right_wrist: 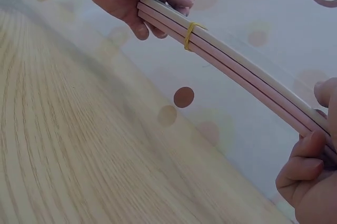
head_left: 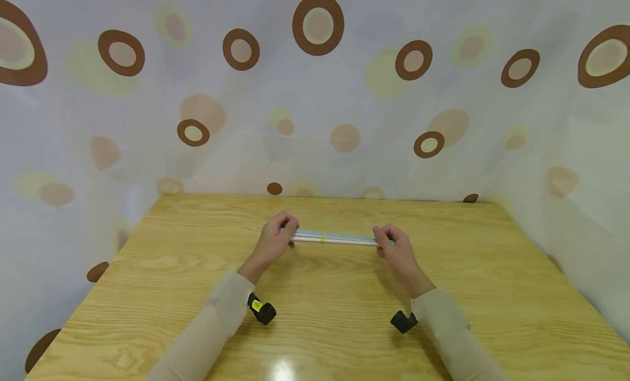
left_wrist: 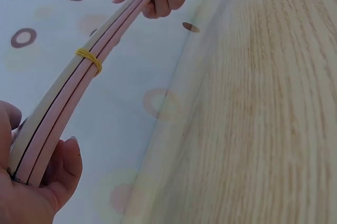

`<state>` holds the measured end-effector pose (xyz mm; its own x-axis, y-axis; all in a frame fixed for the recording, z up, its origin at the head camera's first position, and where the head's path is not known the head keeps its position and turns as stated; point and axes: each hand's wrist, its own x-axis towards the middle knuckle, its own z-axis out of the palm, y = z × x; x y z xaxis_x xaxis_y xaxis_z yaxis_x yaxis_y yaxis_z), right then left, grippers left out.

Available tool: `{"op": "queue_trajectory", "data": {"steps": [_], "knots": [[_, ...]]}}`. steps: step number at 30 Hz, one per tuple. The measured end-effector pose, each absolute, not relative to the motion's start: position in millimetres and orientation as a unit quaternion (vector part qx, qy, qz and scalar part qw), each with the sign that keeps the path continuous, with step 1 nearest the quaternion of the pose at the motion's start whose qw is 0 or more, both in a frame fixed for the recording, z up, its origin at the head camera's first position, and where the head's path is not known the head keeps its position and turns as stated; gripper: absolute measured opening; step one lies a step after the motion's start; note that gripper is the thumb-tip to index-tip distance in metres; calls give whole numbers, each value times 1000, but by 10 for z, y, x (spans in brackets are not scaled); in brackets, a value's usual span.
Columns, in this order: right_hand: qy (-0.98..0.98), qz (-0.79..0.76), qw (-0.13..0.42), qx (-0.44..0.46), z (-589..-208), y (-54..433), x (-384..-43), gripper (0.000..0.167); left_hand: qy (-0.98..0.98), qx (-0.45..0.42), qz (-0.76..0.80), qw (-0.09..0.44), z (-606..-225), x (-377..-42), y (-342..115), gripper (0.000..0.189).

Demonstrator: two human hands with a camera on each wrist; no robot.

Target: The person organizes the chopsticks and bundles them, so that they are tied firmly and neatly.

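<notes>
A slim bundle of long flat strips is stretched level between my two hands, above the wooden table. Pale blue and white show on it in the head view. Its side appears as one cream layer and two pink layers in the left wrist view, bowed slightly. A yellow rubber band wraps the bundle, nearer my left hand. My left hand pinches the left end between thumb and fingers. At the right end, my right hand grips it the same way. Both end tips are partly hidden by the fingers.
A light wood-grain table spreads beneath both hands. A pale cloth with brown ringed dots hangs behind and at both sides of it. Black wrist cameras stick out from the left cuff and the right cuff.
</notes>
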<state>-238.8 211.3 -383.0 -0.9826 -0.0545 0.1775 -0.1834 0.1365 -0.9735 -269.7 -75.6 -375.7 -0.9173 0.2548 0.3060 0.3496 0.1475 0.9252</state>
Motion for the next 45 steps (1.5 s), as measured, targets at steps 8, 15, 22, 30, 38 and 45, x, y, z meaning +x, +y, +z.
{"op": "queue_trajectory", "data": {"steps": [8,15,22,30,38,45], "knots": [[-753,646,-24,126,-3877,2253,-2424,4,-787,-223,-574,-26,-3814,-2726,-869,26],[-798,579,-56,157,-3961,2325,-2385,12,-802,-276,-523,-87,-3912,-2748,-1036,32],[-835,519,-50,176,-4027,2321,-2357,21,-845,-308,-431,-75,-3874,-2729,-1083,32],[-866,446,-24,225,-4097,2303,-2330,18,-858,-320,-393,-81,-3905,-2725,-1069,29],[-890,356,-13,285,-4125,2274,-2278,18,-867,-335,-357,-90,-3917,-2684,-1087,29],[-898,320,35,301,-4122,2277,-2292,14,-869,-328,-357,-99,-3900,-2675,-1073,28]]}}
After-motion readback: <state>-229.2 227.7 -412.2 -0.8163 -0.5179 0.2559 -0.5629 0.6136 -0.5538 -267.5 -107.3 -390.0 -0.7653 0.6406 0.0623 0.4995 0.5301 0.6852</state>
